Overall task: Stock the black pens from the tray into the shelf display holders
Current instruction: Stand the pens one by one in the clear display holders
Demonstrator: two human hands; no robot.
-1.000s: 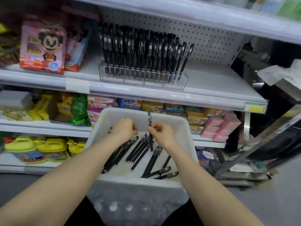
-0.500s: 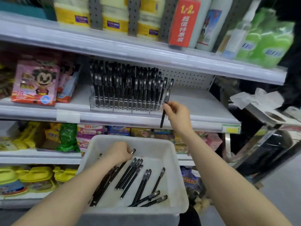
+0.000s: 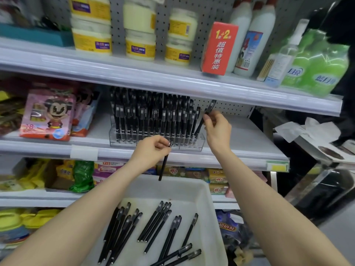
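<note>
Since half a second ago, has raised the left hand (image 3: 151, 150) out of the tray (image 3: 188, 191) to the shelf (image 3: 249, 135) edge, pinching a hanging pen (image 3: 164, 164) near its cap, tip down. Has meanwhile brought the leaning pen (image 3: 199, 125) into the right end of the clear holder (image 3: 192, 146), lower end seemingly in a slot. Grips its upper barrel between thumb and fingertips of the right hand (image 3: 218, 129), arm stretched forward, wrist bent up. Seems well along but unfinished: holder packed with upright pens, many loose pens (image 3: 153, 225) lying flat in the tray. Cannot tell how many slots are free.
</note>
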